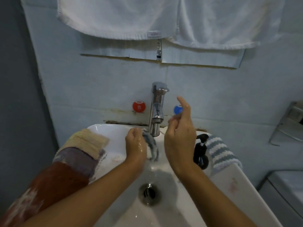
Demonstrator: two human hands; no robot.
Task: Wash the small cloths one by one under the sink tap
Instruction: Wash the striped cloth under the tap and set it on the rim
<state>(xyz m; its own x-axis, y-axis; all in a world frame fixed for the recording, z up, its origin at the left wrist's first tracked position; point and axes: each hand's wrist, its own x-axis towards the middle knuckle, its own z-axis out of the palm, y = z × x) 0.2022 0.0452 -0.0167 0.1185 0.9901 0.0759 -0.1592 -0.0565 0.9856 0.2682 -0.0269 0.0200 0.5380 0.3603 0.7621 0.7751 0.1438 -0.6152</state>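
My left hand (135,145) is wet and grips a small grey-blue cloth (152,147), which hangs twisted just below the chrome tap (157,110) over the white sink (164,210). My right hand (180,128) is raised to the right of the tap, fingers apart and holding nothing, its fingertips near the blue wall sticker (177,109). A stack of small cloths lies on the sink's left rim: a beige one (86,141), a purple one (78,161) and a dark red one (54,185). On the right rim lies a blue-and-white striped cloth (219,153).
A black soap pump bottle (200,153) stands on the right rim beside my right wrist. The drain (148,192) sits in the basin's middle. White towels (123,17) hang above. A red sticker (139,106) is left of the tap. A metal wall rack (290,123) is at far right.
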